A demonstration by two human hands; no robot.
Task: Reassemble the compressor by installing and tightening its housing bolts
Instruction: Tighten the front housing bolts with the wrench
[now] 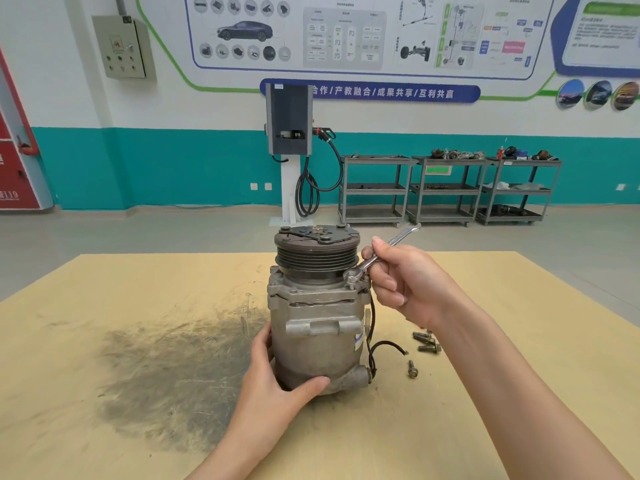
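Observation:
A grey metal compressor (317, 327) stands upright on the wooden table (485, 427), its black grooved pulley (317, 252) on top. My left hand (277, 379) grips its lower body, thumb across the front. My right hand (405, 282) holds a silver wrench (381, 252). The wrench's ring end sits on a housing bolt (352, 280) at the right of the flange, under the pulley. Three loose bolts lie on the table to the right: two (426, 342) close together and one (412, 368) nearer me.
A black wire (375, 348) loops from the compressor's right side onto the table. A dark grimy stain (173, 368) covers the tabletop at the left. Beyond the table stand a charging post (289, 150) and grey shelf carts (446, 188) along the wall.

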